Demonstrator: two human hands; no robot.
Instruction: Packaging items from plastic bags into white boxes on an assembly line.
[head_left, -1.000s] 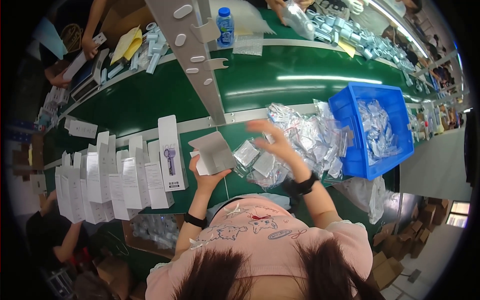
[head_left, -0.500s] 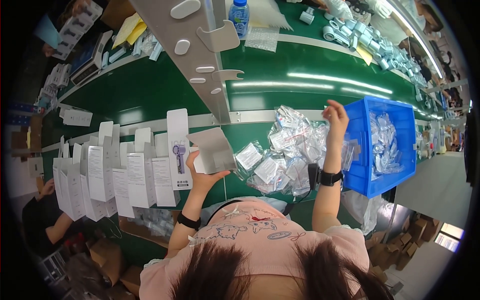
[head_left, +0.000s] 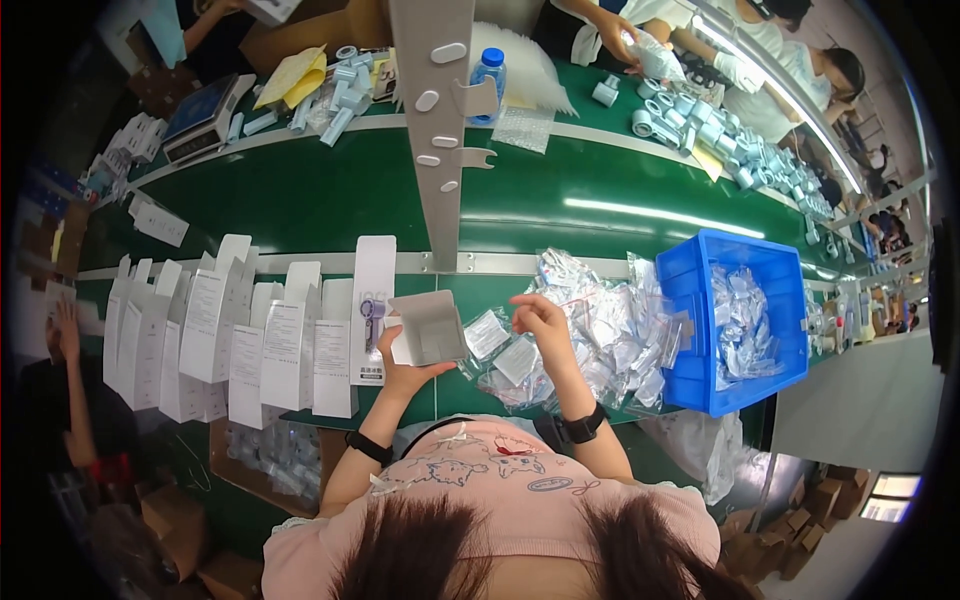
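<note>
An open white cardboard box [head_left: 428, 325] is gripped by my left hand [head_left: 402, 372], its thumb along one side and its fingers under the lower edge. The box's mouth faces up toward me and the visible inside looks bare. My right hand [head_left: 545, 325] hovers over the left part of a pile of clear plastic packets [head_left: 580, 345], fingers bent and apart, with nothing visible in them. Just left of that hand lie a packet with white printed paper [head_left: 487, 335] and a similar packet [head_left: 518, 360].
A row of upright white boxes [head_left: 290, 345] stands at left, one panel picturing a purple handheld fan [head_left: 372, 320]. At right, a blue bin [head_left: 735, 400] holds more packets. A metal post [head_left: 432, 150] rises behind the bench. Light-blue plastic parts [head_left: 720, 135] and co-workers are across it.
My right hand has moved left and down, from beside the blue bin to the left part of the packet pile. My left hand still holds the box. The whole view has shifted a little.
</note>
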